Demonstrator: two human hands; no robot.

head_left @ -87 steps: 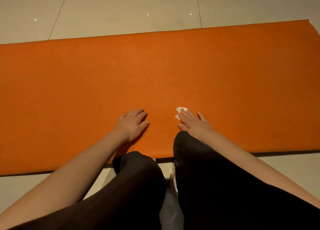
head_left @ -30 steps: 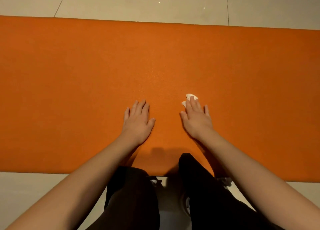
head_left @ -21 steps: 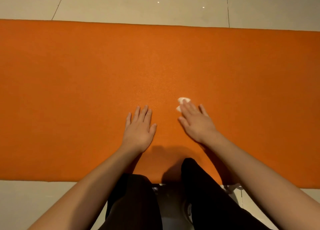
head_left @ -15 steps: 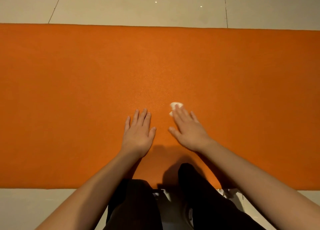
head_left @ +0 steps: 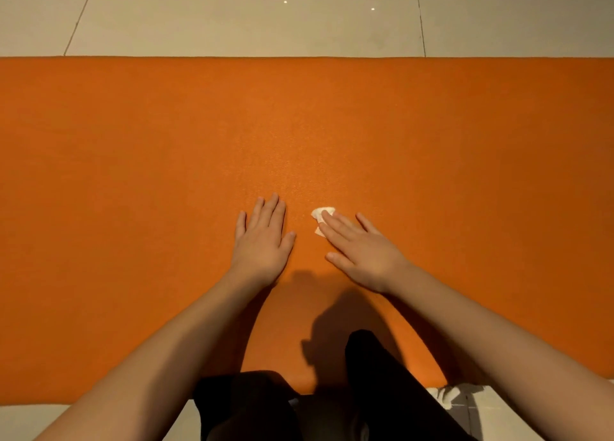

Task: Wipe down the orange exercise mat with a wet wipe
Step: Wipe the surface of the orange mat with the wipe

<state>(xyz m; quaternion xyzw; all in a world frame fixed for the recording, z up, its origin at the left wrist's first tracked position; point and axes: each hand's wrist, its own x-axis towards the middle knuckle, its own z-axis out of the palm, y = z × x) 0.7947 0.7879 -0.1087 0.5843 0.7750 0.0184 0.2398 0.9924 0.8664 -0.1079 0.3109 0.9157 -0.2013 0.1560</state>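
Leftward goes the right hand [head_left: 362, 254] – a second ago its fingers pointed straight up the mat, and now they angle toward the left hand [head_left: 262, 244], with the gap between the two hands narrower than before. The wet wipe [head_left: 321, 214] has travelled with it, staying pinned under the fingertips. The left hand has barely shifted on the surface, planted in much the same spot.

Count it up: two hands, one wipe, one orange mat [head_left: 133, 174]. The mat runs right across the view, both ends cut off by the frame, lying flat on pale floor tiles [head_left: 232, 18].

Right hand first. Its fingers are straight and laid flat, the first three close together and pressing the small white wad down onto the mat, the little finger splayed off to the side, the thumb out. Only the wipe's far edge and a sliver beside the index finger peek out; the rest is hidden under the fingers. It sits around the middle of the mat, toward the near half.

The left hand lies palm down on bare mat just beside it – fingers straight and close, thumb out, touching nothing but the mat.

Down at the bottom, two legs in dark trousers [head_left: 252, 404] cover part of the mat's near edge, and a shadow [head_left: 332, 324] falls across the orange between the forearms.
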